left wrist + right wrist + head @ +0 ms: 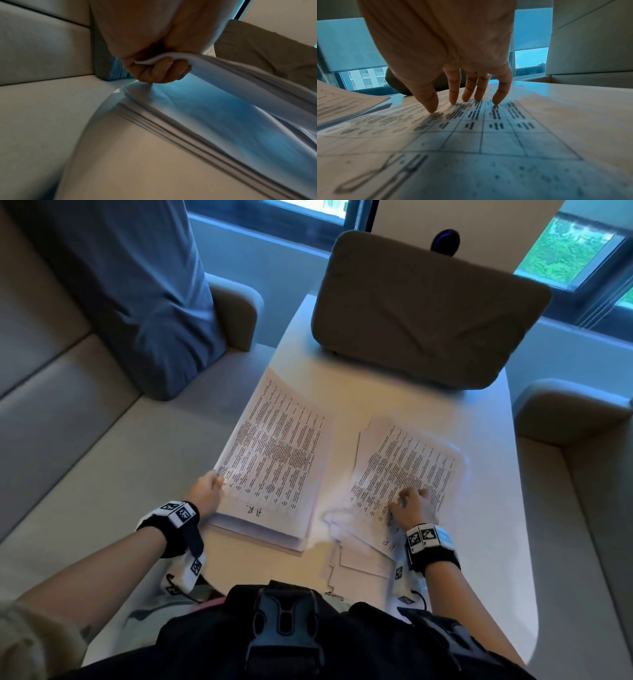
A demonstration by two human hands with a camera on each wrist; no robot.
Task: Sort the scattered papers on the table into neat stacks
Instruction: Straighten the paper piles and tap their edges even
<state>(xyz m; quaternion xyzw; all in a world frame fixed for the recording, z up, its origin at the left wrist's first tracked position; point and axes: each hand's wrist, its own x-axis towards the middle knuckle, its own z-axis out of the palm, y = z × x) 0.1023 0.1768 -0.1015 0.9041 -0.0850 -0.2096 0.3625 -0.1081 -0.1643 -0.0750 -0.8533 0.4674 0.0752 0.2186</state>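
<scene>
Gripping the near left corner of the left stack of printed sheets [274, 460], the left hand [205, 494] has its fingers [161, 73] curled under a lifted sheaf with the thumb on top; the left wrist view shows that corner bent up off the layered sheets still lying flat below. This stack sits on the left half of the white desk [489, 508], its left edge at the desk's rim beside the beige sofa seat [85, 460]. The top page carries dense text and handwritten initials near its closest edge.

The right hand [411, 505] rests on the looser right pile of papers [407, 467], fingers [498, 93] spread and nearly straight, tips pressing down on a printed table grid, clasping nothing. Sheets in this pile are fanned and skewed, and several blank-looking edges [359, 563] jut out toward the person under the right wrist. The two piles lie near each other with a strip of bare desk between.

At the far end of the desk a brown cushion [421, 316] lies across its width, beyond both piles. A grey-blue cushion [137, 289] leans on the sofa to the left, and windows [575, 251] run behind. A black chest harness buckle [284, 628] fills the lower edge of the head view.
</scene>
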